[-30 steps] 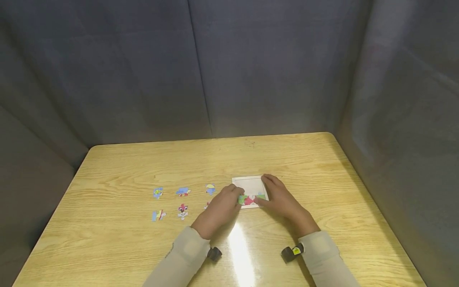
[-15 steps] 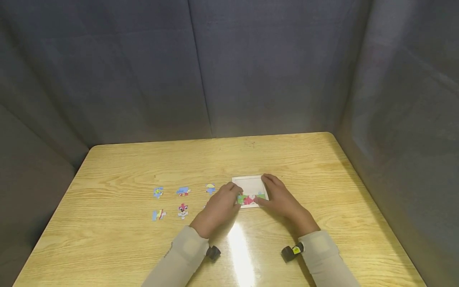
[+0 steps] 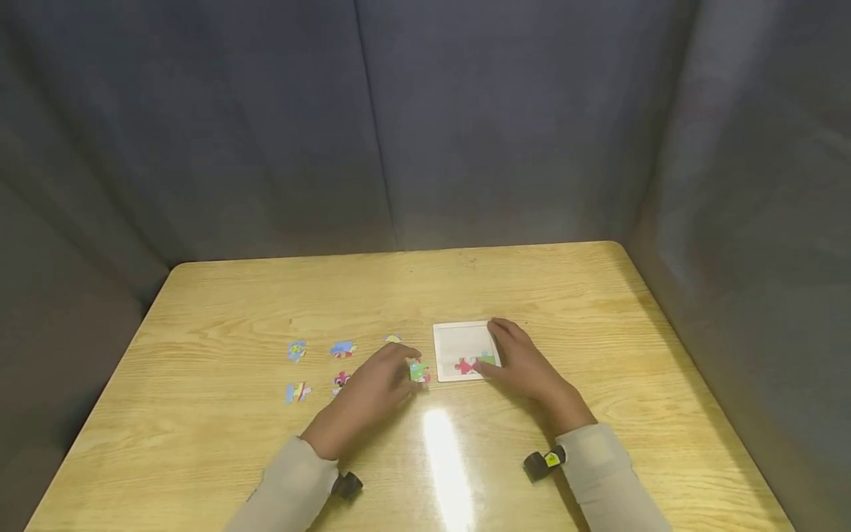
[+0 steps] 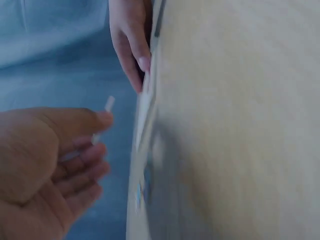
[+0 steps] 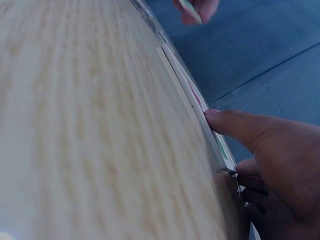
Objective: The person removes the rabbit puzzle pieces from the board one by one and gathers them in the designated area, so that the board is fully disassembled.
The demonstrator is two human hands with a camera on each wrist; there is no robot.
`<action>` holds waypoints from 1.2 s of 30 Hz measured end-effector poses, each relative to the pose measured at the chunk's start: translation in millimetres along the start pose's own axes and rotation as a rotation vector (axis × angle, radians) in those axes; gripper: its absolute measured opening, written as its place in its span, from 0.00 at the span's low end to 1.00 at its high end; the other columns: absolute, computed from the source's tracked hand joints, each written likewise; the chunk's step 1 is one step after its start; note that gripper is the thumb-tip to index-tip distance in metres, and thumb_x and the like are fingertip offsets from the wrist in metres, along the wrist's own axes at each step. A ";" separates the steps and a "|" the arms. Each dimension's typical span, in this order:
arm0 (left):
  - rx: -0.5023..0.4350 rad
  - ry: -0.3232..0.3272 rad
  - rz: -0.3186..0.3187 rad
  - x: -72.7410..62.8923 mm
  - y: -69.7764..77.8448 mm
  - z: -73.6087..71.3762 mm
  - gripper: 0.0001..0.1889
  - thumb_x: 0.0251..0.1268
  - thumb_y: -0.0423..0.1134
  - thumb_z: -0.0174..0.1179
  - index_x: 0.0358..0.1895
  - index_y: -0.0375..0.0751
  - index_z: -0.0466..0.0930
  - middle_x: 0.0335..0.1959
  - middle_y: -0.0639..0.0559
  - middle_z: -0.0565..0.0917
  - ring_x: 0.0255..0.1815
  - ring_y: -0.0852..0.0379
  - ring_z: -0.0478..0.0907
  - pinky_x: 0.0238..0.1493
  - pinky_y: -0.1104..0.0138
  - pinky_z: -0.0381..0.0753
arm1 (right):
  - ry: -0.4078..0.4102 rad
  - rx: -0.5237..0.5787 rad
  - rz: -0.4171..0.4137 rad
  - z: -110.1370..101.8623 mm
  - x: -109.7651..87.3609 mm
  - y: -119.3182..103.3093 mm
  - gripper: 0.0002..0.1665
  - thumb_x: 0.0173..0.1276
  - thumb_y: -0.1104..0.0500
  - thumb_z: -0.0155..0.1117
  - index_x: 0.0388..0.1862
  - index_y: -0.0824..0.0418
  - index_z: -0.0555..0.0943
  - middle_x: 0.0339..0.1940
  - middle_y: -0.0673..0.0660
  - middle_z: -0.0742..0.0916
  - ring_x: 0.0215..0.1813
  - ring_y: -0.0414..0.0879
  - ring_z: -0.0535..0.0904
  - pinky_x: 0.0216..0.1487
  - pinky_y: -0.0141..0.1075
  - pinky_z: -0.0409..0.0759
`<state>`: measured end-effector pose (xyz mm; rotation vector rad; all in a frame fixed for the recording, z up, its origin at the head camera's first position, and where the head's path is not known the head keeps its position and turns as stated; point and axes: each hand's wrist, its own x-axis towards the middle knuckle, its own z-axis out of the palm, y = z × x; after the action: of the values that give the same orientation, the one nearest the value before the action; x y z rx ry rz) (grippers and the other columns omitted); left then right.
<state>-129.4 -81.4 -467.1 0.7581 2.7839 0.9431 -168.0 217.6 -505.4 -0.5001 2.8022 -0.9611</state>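
My left hand (image 3: 372, 380) pinches a green jigsaw piece with red and white patches (image 3: 419, 370) between thumb and fingers, just left of a white puzzle tray (image 3: 436, 353). The left wrist view shows this piece edge-on, raised above the tabletop. At the tray's right side, my right hand (image 3: 528, 369) holds the frame, its thumb over the fitted pieces and its other fingers along the outer edge. Along the tray's near side lie a red piece (image 3: 463, 366) and a green piece (image 3: 488, 360), partly covered by the right thumb.
Several loose jigsaw pieces lie left of the tray, among them a blue one (image 3: 343, 349), a blue-and-yellow one (image 3: 296, 350) and one with a cartoon face (image 3: 342, 379), partly behind the left hand. Dark curtains (image 3: 266, 148) surround the wooden table (image 3: 565, 288).
My left hand has drawn back leftward from the tray, carrying the green piece out of its near left corner. The right hand has stayed on the tray.
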 end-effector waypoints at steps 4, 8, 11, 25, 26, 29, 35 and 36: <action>0.017 0.036 0.099 -28.4 -17.5 -13.0 0.22 0.66 0.42 0.65 0.61 0.45 0.73 0.58 0.57 0.75 0.53 0.56 0.77 0.55 0.66 0.79 | -0.006 -0.002 0.015 -0.5 -0.8 -0.5 0.54 0.64 0.35 0.63 0.78 0.62 0.54 0.78 0.59 0.57 0.77 0.59 0.50 0.73 0.55 0.57; 0.036 0.054 0.134 -59.0 -35.2 -25.5 0.23 0.63 0.41 0.67 0.61 0.46 0.74 0.59 0.60 0.75 0.60 0.57 0.74 0.59 0.62 0.77 | -0.008 -0.003 0.015 2.2 -1.5 0.3 0.55 0.64 0.35 0.64 0.78 0.62 0.54 0.78 0.59 0.57 0.77 0.59 0.51 0.73 0.55 0.57; 0.046 0.059 0.125 -78.7 -45.9 -35.6 0.23 0.61 0.40 0.69 0.59 0.47 0.75 0.57 0.62 0.76 0.59 0.56 0.75 0.57 0.61 0.78 | -0.012 -0.001 0.010 3.7 -0.8 0.9 0.55 0.64 0.35 0.63 0.78 0.62 0.54 0.78 0.59 0.57 0.77 0.58 0.50 0.73 0.55 0.57; 0.073 -0.040 -0.039 -135.5 -75.1 -56.4 0.23 0.62 0.45 0.67 0.60 0.54 0.74 0.59 0.64 0.75 0.66 0.51 0.70 0.66 0.53 0.69 | -0.020 0.013 -0.002 0.2 -2.6 1.1 0.54 0.65 0.36 0.63 0.78 0.63 0.53 0.78 0.59 0.57 0.77 0.59 0.51 0.73 0.55 0.57; 0.077 -0.043 -0.051 -138.5 -75.8 -57.6 0.23 0.62 0.46 0.67 0.60 0.55 0.74 0.59 0.64 0.74 0.66 0.51 0.70 0.65 0.53 0.70 | -0.020 0.009 -0.005 0.2 -2.6 1.3 0.54 0.65 0.36 0.63 0.78 0.63 0.53 0.78 0.59 0.57 0.77 0.59 0.51 0.72 0.56 0.57; 0.087 -0.045 -0.081 -145.7 -77.8 -60.0 0.22 0.62 0.47 0.67 0.59 0.57 0.73 0.59 0.64 0.75 0.65 0.52 0.71 0.64 0.53 0.71 | -0.018 0.006 -0.002 -1.6 -3.2 1.5 0.54 0.65 0.37 0.63 0.78 0.63 0.54 0.78 0.59 0.57 0.77 0.59 0.51 0.72 0.56 0.57; 0.090 -0.029 -0.112 -154.0 -81.8 -59.8 0.21 0.61 0.47 0.68 0.57 0.58 0.75 0.57 0.66 0.74 0.63 0.57 0.71 0.63 0.55 0.72 | -0.025 0.011 -0.002 -5.6 -5.4 3.2 0.54 0.65 0.36 0.63 0.78 0.63 0.53 0.78 0.60 0.57 0.77 0.60 0.51 0.72 0.58 0.57; 0.089 -0.028 -0.112 -154.9 -82.6 -59.1 0.21 0.61 0.47 0.68 0.57 0.59 0.75 0.57 0.66 0.74 0.63 0.57 0.71 0.63 0.54 0.72 | -0.028 0.008 -0.002 -6.0 -5.7 4.1 0.54 0.66 0.36 0.62 0.78 0.63 0.53 0.78 0.60 0.57 0.77 0.61 0.51 0.72 0.58 0.57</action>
<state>-44.5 -245.7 -477.8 0.6132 2.8268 0.7878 -165.2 226.1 -503.1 -0.5118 2.7730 -0.9577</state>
